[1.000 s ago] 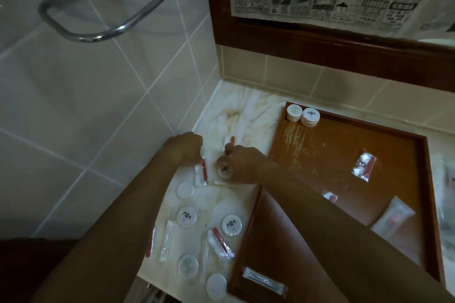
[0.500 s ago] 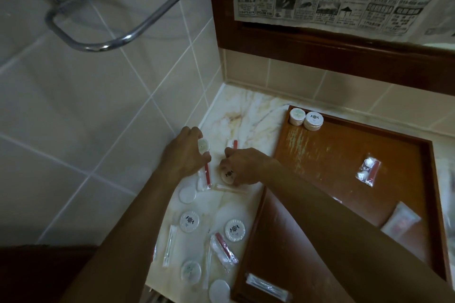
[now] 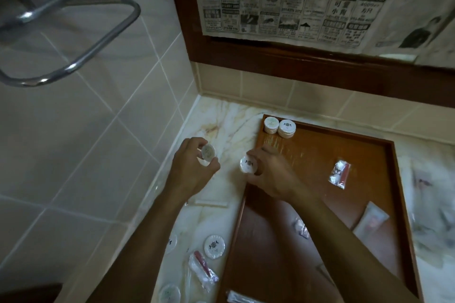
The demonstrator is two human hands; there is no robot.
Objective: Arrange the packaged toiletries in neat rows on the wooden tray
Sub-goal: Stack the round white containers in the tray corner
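Note:
My left hand [image 3: 192,167] pinches a small round white soap pack [image 3: 208,152] above the marble counter. My right hand [image 3: 269,172] grips another round white pack [image 3: 248,164] at the left rim of the wooden tray [image 3: 369,145]. Two short stacks of round packs [image 3: 279,128] stand in the tray's far left corner. On the tray floor lie a clear packet with a red item [image 3: 339,174], a flat white sachet [image 3: 370,220] and a small packet [image 3: 300,226] beside my right forearm.
Loose items lie on the counter [image 3: 229,118] near me: a round pack [image 3: 214,246], a clear packet with a red stick [image 3: 203,267], a long thin packet [image 3: 211,202]. Tiled wall on the left, chrome towel rail [image 3: 73,32] overhead, newspaper-covered mirror behind.
Both hands have lifted from the counter, each with a round pack, and the right hand has moved toward the tray. The camera has tilted and moved closer.

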